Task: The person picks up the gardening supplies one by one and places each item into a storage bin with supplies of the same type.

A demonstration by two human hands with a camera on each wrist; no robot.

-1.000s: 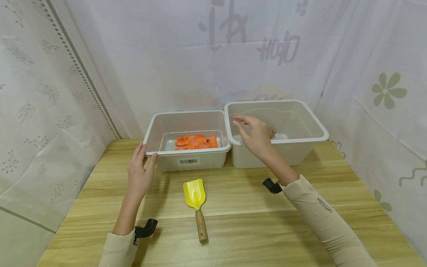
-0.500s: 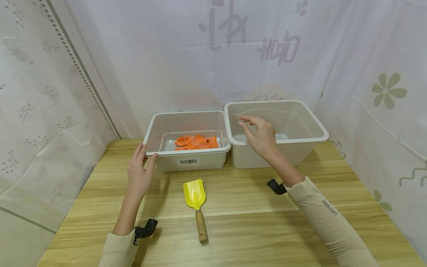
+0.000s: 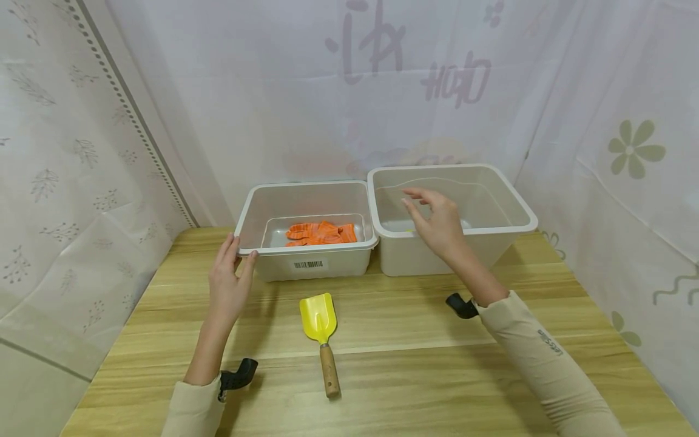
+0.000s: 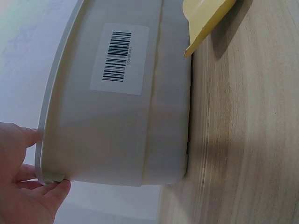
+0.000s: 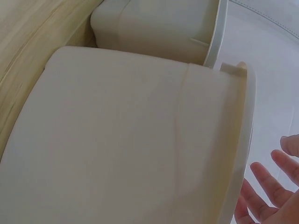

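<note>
Pale grey plastic is held at the left: the near left corner of the left bin (image 3: 278, 267) is taken between the thumb and fingers of the left hand (image 3: 226, 282). A light hold would probably suffice, since a thin lip could flex if squeezed, and the base is best kept flat on the wood-grained table (image 3: 398, 376). A glossy-looking barcode label (image 3: 308, 264) is stuck to the front wall. Inside, orange gloves (image 3: 322, 232), streaked and soft-looking, are crumpled on the floor of the bin.

In front of this bin a yellow scoop (image 3: 318, 317) is laid on the table, its smooth, dished blade pointed towards the bins and its rounded wooden handle (image 3: 330, 370) towards the person; a surer grip would likely be given by the wood than by the slick blade.

Further right, a yellow sliver (image 3: 409, 230) can be glimpsed past the near rim of the deeper right bin (image 3: 406, 258), too small to be identified. Above that rim the right hand (image 3: 438, 226) is poised, thumb and fingers moderately parted, nothing held; whether the rim is touched cannot be told. Clearance should be kept there, lest the matt, tapering wall be nudged.
</note>
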